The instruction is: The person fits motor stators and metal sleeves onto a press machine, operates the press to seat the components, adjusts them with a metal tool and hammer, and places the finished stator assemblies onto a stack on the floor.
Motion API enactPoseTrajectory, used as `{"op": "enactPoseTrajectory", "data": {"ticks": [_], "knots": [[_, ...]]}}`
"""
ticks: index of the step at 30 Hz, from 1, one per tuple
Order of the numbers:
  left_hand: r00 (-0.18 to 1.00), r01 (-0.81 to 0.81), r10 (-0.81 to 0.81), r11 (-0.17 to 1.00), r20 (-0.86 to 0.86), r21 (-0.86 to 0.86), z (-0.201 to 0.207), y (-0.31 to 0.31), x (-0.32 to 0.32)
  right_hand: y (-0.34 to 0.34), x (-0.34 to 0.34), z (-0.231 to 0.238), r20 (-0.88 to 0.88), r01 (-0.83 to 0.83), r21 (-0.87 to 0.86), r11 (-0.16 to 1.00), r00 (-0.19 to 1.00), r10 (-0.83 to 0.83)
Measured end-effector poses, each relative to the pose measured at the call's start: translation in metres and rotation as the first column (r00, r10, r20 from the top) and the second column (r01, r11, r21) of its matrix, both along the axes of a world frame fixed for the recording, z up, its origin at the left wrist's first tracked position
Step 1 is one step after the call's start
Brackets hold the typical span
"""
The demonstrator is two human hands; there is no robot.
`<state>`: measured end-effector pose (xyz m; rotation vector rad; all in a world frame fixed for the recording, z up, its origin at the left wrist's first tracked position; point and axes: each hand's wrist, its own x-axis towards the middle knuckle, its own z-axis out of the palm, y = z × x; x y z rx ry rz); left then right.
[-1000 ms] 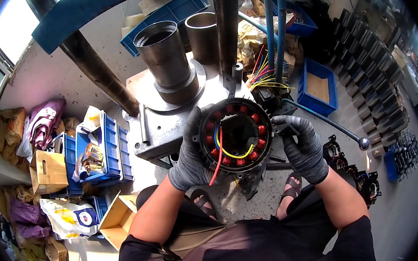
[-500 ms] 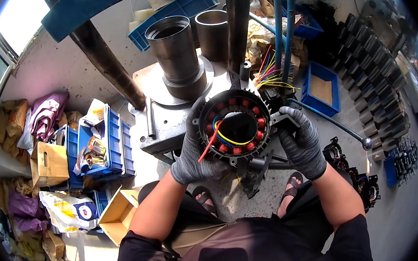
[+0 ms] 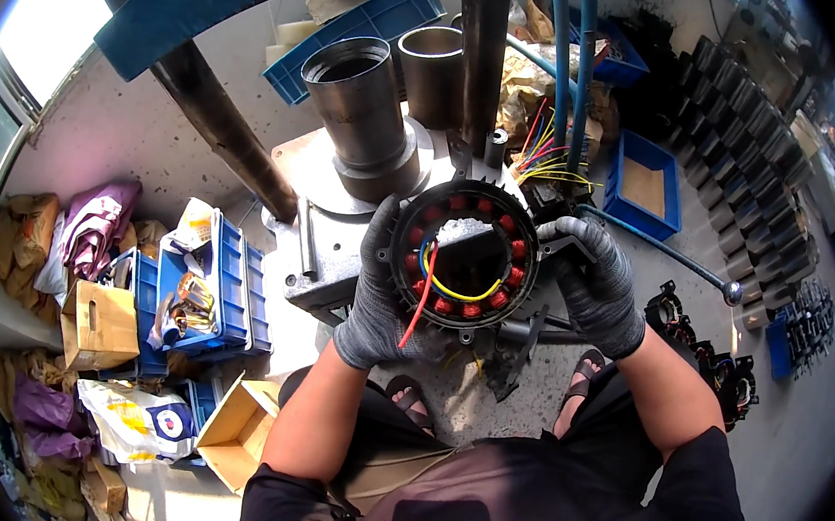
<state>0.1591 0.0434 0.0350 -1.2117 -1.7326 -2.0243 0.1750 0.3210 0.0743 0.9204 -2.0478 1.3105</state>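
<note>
Both my hands, in grey knit gloves, hold up a motor stator (image 3: 515, 275) in a black finned ring housing. Red-wound copper coils line its inside, and a red wire (image 3: 421, 296), a yellow wire (image 3: 465, 292) and a blue one show in the opening. My left hand (image 3: 371, 301) wraps round the left side, thumb up along the rim, other fingers partly hidden below. On the right side, my right hand (image 3: 601, 288) grips a flat dark lug (image 3: 568, 243) between thumb and fingers. Through the ring, part of the pale press base shows.
Behind the stator, a dark metal cylinder (image 3: 352, 104) stands on the press base (image 3: 319, 286), beside a dark column (image 3: 478, 65). A ball-ended lever (image 3: 679, 258) reaches right. Blue crates (image 3: 224, 282) stand left, a blue bin (image 3: 642, 222) right; more stators (image 3: 728, 376) lie on the floor.
The stator has tilted in my hands, so the base now shows through its opening. My hands keep their hold, and the view has shifted slightly.
</note>
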Motion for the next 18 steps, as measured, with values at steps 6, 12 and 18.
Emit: {"op": "enactPoseTrajectory", "data": {"ticks": [6,12,18], "knots": [[0.992,-0.127,0.109,0.890,-0.065,-0.438,-0.030,-0.014,-0.004,0.008,-0.001,-0.008,0.028,0.105,0.047,0.993,0.994,-0.106],[0.909,-0.126,0.171,0.982,0.380,-0.141,-0.036,0.008,0.016,0.010,0.016,-0.014,0.189,0.228,0.176,0.958,0.947,-0.260],[0.755,0.077,-0.033,0.996,0.654,-0.039,-0.090,-0.016,0.006,0.028,0.023,-0.015,0.392,0.189,0.199,0.961,0.884,-0.255]]}}
